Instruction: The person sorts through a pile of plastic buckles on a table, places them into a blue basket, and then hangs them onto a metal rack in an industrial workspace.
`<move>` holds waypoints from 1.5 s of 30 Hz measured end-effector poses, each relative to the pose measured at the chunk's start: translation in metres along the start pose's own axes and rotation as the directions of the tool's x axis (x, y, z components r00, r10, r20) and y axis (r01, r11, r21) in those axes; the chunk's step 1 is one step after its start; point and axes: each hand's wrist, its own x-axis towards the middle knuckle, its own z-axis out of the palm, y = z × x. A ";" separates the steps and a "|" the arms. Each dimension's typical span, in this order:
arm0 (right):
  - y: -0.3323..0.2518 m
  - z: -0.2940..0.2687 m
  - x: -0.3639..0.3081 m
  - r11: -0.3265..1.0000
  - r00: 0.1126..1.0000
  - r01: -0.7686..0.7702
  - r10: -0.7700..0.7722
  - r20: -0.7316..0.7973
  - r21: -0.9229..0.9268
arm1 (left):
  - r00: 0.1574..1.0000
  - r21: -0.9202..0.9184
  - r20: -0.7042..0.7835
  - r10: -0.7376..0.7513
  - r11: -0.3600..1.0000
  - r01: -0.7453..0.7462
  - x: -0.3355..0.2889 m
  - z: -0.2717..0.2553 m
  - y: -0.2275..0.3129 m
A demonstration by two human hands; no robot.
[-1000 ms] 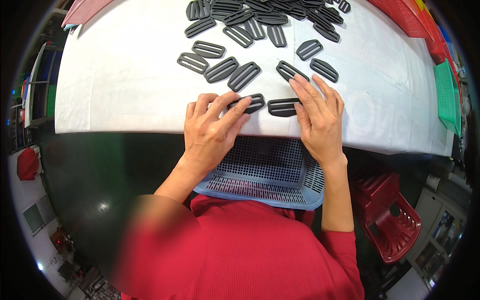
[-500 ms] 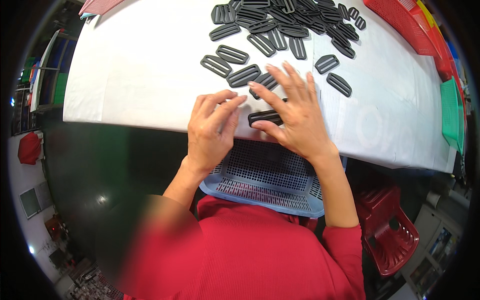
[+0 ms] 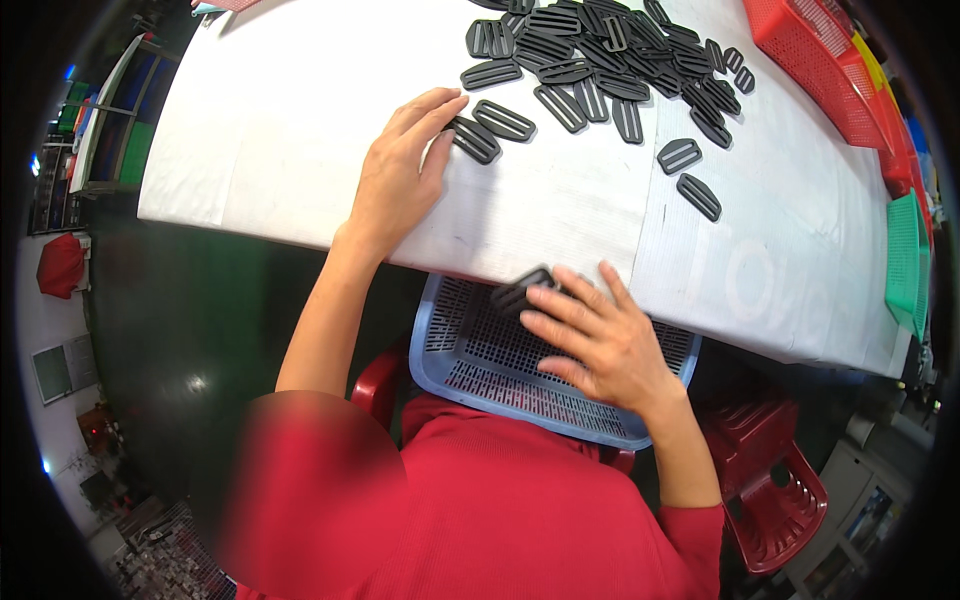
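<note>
Black plastic strap slide buckles lie in a pile (image 3: pixel 600 60) at the far side of the white-covered table (image 3: pixel 560 210). My left hand (image 3: pixel 395 175) reaches over the table, thumb apart from the fingers. Its fingertips are at the left end of a nearer slide buckle (image 3: pixel 472 140), with another slide buckle (image 3: pixel 504 120) beside that one. My right hand (image 3: pixel 610 345) is over the blue basket (image 3: pixel 530 405) at the table's front edge, fingers spread. A blurred slide buckle (image 3: pixel 523 290) is just beyond its fingertips, above the basket, and does not look gripped.
Two separate slide buckles lie right of the middle, one of them angled (image 3: pixel 699 197). Red baskets (image 3: pixel 815 70) and a green basket (image 3: pixel 905 265) line the right edge. A red plastic chair (image 3: pixel 770 490) stands at the lower right.
My left hand has moved forward to the loose slide buckles. My right hand has come back over the basket. The slide buckles that lay near the front edge are off the table; one is above the basket.
</note>
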 end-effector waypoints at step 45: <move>0.127 -0.047 0.095 0.918 0.821 -0.376 0.267 -0.504 -0.127 | 0.982 0.096 0.005 0.190 0.977 -0.190 0.082 0.075 0.004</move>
